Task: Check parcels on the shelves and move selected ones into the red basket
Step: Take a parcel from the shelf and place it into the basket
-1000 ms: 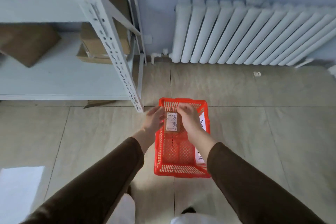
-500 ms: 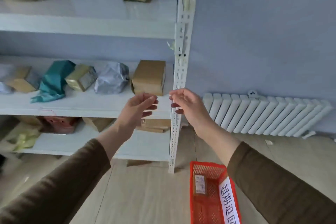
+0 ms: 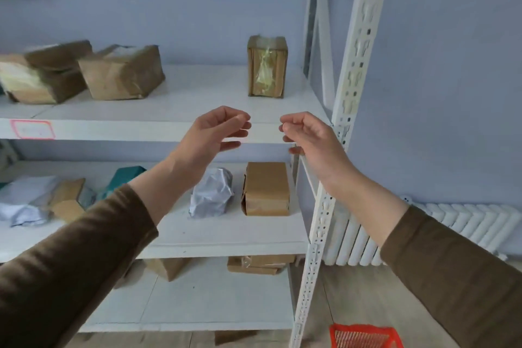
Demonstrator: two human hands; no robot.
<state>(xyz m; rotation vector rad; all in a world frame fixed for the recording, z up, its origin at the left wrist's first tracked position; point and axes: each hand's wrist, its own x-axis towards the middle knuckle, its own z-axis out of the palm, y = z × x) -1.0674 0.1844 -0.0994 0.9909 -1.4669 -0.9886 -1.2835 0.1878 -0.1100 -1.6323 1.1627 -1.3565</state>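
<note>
My left hand [image 3: 214, 133] and right hand [image 3: 308, 135] hover empty, fingers loosely curled, facing each other. Just beyond them stands an upright brown taped cardboard parcel [image 3: 267, 66]; the red plastic mesh basket [image 3: 365, 336] sits far below my right hand.

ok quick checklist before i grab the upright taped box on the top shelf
1. Left hand free: ok, fingers loosely curled, nothing in it.
2. Right hand free: ok, empty too.
3. Upright taped box reachable from the front: ok, it stands alone near the right end of the top shelf, with clear space around it.
4. Hands lined up: ok, both are raised in front of the shelf edge just below the box.
5. Right hand clear of the perforated shelf post: cannot tell, it sits very close in view.
6. Red basket ready: cannot tell, only its top corner shows on the floor.
</note>
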